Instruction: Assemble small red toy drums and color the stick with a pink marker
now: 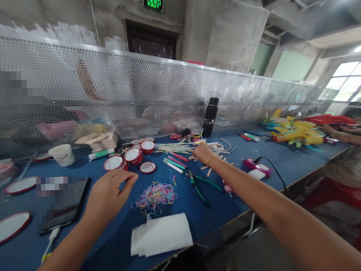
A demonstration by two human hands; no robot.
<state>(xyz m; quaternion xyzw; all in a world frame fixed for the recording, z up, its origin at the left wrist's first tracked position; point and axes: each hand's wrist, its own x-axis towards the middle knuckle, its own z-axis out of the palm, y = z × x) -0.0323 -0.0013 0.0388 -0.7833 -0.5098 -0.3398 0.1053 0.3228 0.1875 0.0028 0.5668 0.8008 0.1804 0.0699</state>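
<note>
My left hand hovers over the blue table, thumb and forefinger tips together, with nothing visible between them. Near it lie a heap of small coloured rubber bands and several red-rimmed round tins or lids. My right hand reaches far across to a spread of thin wooden sticks. Its fingers are bent down at the sticks, and whatever they pinch is hidden. Between the hands rest several coloured marker pens and green-handled pliers. White folded paper lies at the near edge.
A perforated metal divider runs along the back. A black bottle stands before it. At left are a paper cup and a dark tablet on a cable. A pink glue gun and yellow items lie right, near another person's arm.
</note>
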